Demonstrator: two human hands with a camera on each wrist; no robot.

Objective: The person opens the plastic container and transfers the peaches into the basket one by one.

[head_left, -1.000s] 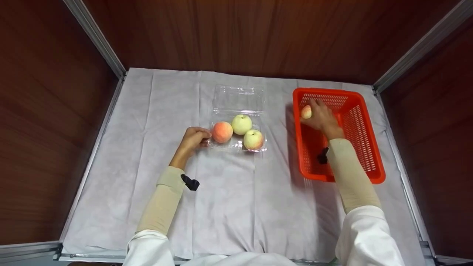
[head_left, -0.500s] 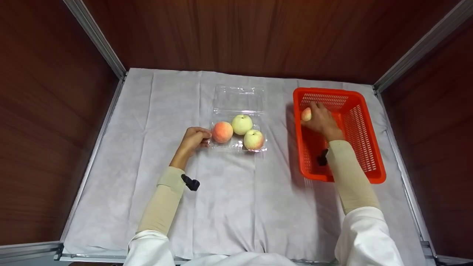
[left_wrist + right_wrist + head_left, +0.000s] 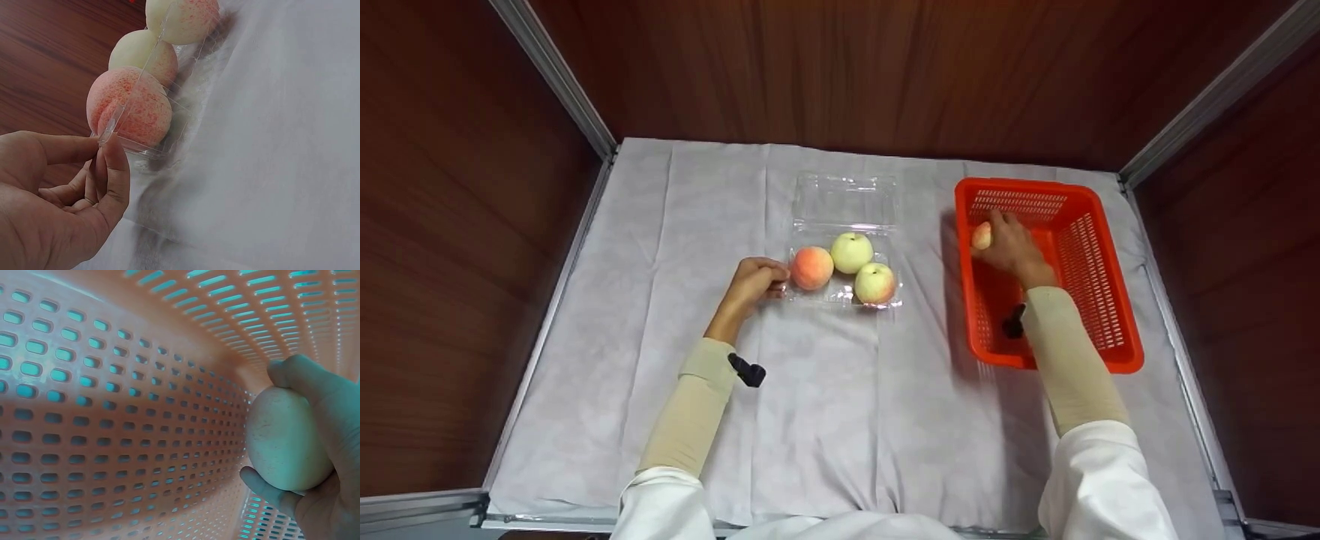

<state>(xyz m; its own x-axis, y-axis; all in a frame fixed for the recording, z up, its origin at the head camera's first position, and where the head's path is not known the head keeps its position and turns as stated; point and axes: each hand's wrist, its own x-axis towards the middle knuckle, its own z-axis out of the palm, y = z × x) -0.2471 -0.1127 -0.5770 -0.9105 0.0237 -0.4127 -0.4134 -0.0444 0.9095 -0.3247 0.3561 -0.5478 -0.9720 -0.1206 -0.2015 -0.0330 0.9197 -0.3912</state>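
My left hand [image 3: 754, 281] pinches the left front corner of a clear plastic clamshell box [image 3: 108, 130] between thumb and finger. Its lid [image 3: 846, 201] lies folded back, away from me. In the box sit a reddish peach [image 3: 811, 268] nearest that hand and two paler peaches, one behind [image 3: 851, 253] and one at the front right [image 3: 875, 283]. Inside the red basket [image 3: 970, 315], my right hand [image 3: 1011, 244] holds another peach [image 3: 287, 439] close to the left wall. Thumb and fingers curl round it; the palm hides part of it.
The basket has tall, slotted walls and stands at the right on a grey, creased cloth [image 3: 817, 420]. Brown wood-grain panels [image 3: 840, 82] with metal corner rails enclose the left, back and right sides.
My right hand and its peach have shifted slightly toward me and lower in the basket. My left hand and the box stay where they were.
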